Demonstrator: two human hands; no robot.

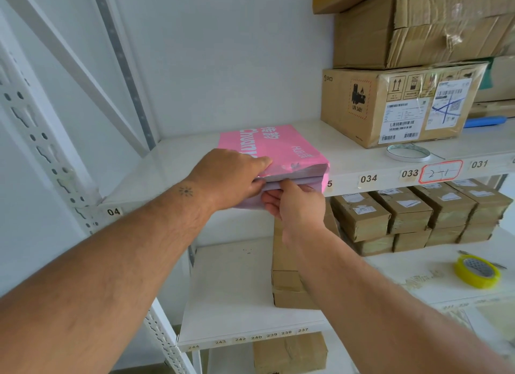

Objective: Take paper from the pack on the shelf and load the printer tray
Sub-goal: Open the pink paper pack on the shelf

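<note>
A pink paper pack (281, 146) lies flat on the white shelf (178, 161), its open end facing me at the shelf's front edge. My left hand (228, 175) rests on top of the pack's near end, fingers pressing the wrapper. My right hand (295, 203) grips a stack of white sheets (295, 182) that sticks out of the pack's open end, thumb on top and fingers underneath. The printer and its tray are not in view.
Cardboard boxes (390, 106) are stacked at the right on the same shelf, with a tape ring (408, 153) in front. The lower shelf (231, 290) holds several small brown boxes (418, 212) and a yellow tape roll (477, 270). A white upright post (41, 150) stands at the left.
</note>
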